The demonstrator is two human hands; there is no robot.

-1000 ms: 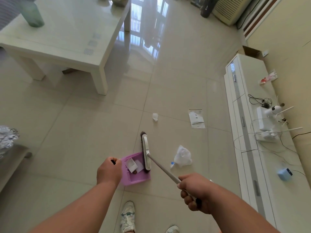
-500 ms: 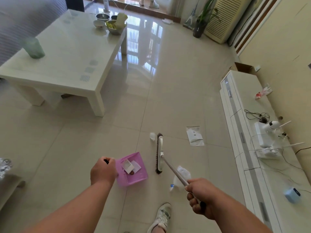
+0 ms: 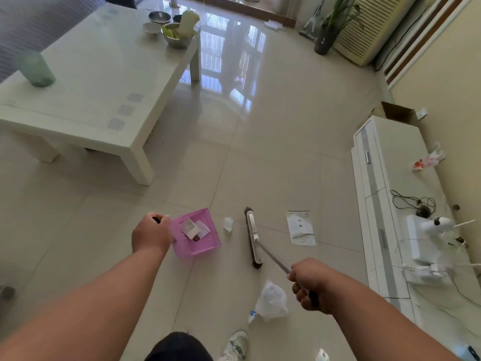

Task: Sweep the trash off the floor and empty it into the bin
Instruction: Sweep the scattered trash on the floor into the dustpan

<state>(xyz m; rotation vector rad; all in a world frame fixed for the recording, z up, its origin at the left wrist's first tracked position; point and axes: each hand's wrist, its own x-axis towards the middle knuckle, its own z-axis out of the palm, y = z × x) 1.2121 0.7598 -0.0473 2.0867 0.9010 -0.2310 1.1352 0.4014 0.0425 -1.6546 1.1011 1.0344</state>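
Trash on floor: small crumpled white scrap between dustpan and broom head; flat white packet just right of the broom head; crumpled white plastic bag near the right hand.
Trash in dustpan: a few paper pieces lying inside.
Dustpan: pink, on the floor, open side facing right toward the scrap.
Broom: head on the tiles, bristles facing left, apart from the scrap; handle slanting back to the right hand.
Left hand: fingers wrapped tight around the dustpan's dark handle.
Right hand: fingers curled in a fist around the broom handle.
Floor: glossy pale tiles.
Counter: low, white, far left, carrying a green cup and metal bowls.
Cabinet: long, white, along the right wall, with cables on top.
Shoe: white, bottom edge.
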